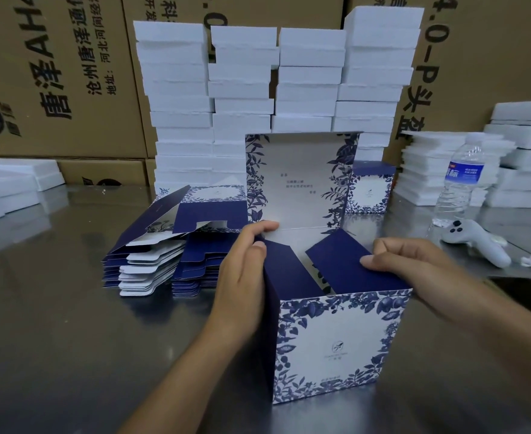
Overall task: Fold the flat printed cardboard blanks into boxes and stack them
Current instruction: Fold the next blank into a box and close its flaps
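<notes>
A blue-and-white floral printed box (336,343) stands upright on the steel table, its lid flap raised at the back. My left hand (242,270) lies against the box's left wall, fingers curled over the top edge by the left side flap. My right hand (414,267) presses its thumb on the dark blue right side flap (339,264), which tilts inward. A pile of flat printed blanks (170,242) lies to the left behind my left hand. One finished box (370,189) stands behind the raised lid at the right.
Tall stacks of white foam trays (242,98) rise at the back before brown shipping cartons (54,73). More white trays (446,167) sit at right and far left. A water bottle (458,183) and a white controller (477,242) lie at right.
</notes>
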The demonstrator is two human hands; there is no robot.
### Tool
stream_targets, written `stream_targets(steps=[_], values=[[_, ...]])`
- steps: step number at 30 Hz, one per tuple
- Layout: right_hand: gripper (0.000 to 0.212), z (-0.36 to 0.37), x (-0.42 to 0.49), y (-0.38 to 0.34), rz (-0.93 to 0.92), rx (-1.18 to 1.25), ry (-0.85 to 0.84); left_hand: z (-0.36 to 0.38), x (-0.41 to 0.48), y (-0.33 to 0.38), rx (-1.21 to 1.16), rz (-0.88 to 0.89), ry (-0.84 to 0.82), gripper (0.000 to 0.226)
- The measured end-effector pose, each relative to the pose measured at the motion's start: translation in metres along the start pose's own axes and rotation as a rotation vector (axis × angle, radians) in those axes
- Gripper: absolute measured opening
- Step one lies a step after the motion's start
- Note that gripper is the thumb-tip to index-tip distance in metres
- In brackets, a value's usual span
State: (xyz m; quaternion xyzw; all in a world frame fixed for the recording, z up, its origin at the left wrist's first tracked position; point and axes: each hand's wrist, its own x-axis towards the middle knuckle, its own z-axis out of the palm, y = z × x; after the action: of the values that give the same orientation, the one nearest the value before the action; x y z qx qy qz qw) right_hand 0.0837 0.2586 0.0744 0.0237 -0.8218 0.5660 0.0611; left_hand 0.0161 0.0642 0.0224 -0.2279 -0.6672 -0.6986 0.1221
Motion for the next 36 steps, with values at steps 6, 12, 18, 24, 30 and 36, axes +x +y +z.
stream_targets(steps=[6,12,18,24,30,36], values=[[0.042,-0.002,-0.005,0.005,-0.022,-0.033,0.037,0.002,0.001,-0.001,-0.009,0.004,-0.007,0.038],[0.037,0.0,0.002,0.005,-0.022,-0.043,0.041,0.002,0.001,-0.002,0.002,0.003,-0.021,0.039],[0.039,0.001,-0.004,0.008,-0.059,0.054,0.064,0.001,0.001,0.0,0.008,0.015,0.0,0.037],[0.039,-0.004,-0.011,0.011,-0.084,0.084,-0.047,0.001,0.002,0.0,0.017,0.009,-0.003,0.037],[0.041,0.006,-0.017,0.012,-0.154,0.172,0.046,0.001,0.002,0.0,0.0,0.0,-0.027,0.034],[0.05,0.006,-0.016,0.01,-0.127,0.103,0.091,0.002,0.0,0.004,-0.018,0.041,0.018,0.03]])
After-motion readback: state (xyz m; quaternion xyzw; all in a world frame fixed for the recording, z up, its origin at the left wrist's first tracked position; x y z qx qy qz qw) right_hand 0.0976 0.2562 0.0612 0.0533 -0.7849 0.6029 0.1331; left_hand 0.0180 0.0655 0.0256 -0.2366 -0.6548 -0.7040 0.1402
